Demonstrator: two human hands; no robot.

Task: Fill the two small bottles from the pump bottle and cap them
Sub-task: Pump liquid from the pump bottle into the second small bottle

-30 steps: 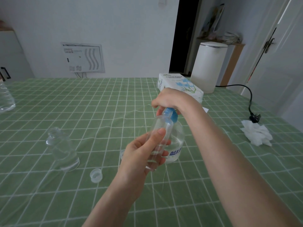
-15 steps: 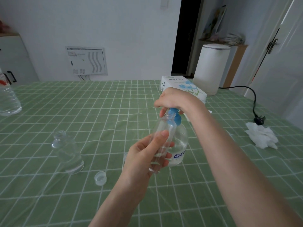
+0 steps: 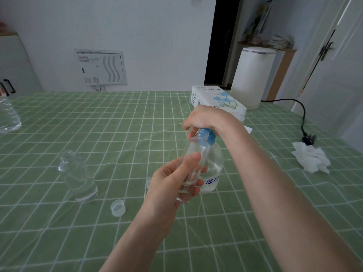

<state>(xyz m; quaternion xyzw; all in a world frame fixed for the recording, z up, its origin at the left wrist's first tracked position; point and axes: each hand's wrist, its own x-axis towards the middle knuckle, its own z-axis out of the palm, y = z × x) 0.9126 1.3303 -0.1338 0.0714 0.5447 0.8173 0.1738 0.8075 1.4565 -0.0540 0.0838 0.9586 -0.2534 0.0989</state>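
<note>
My left hand (image 3: 172,185) grips a small clear bottle (image 3: 193,163) and holds it tilted, its open neck up against the blue pump head. The clear pump bottle (image 3: 213,163) with a blue collar stands on the table just behind it. Over the pump head lies my right hand (image 3: 206,118), fingers curled round the top and hiding the nozzle. A second small clear bottle (image 3: 78,179) stands open and upright at the left. One clear cap (image 3: 117,207) lies on the cloth between that bottle and my left wrist.
A green checked cloth (image 3: 117,124) covers the table. A tissue box (image 3: 218,101) and a white bin (image 3: 253,77) sit at the back right, a crumpled tissue (image 3: 312,160) and a black plug (image 3: 308,139) at the right, a large water bottle (image 3: 7,118) at the far left.
The view has shifted slightly, so the objects sit a little lower and to the right in frame. Both hands keep their hold on the small bottle and the pump head.
</note>
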